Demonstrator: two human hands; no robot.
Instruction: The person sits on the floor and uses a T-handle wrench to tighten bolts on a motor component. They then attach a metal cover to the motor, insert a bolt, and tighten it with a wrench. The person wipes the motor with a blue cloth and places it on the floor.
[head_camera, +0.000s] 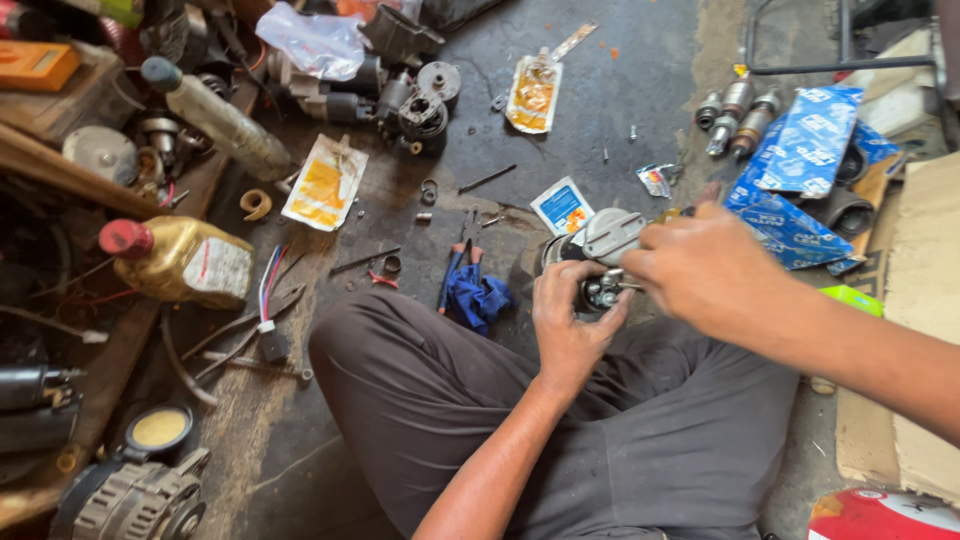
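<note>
I sit on a dark workshop floor with my knees drawn up in grey trousers. My left hand grips a round metal motor part from below, just past my knee. My right hand comes in from the right and pinches something small against the top of that part; what it pinches is hidden by my fingers. The part has a pale grey housing and a dark toothed end facing me.
Blue-handled pliers and a blue rag lie left of my hands. Blue cartons and small motor parts lie to the right, a golden oil bottle, loose tools and greasy packets to the left, an alternator at bottom left.
</note>
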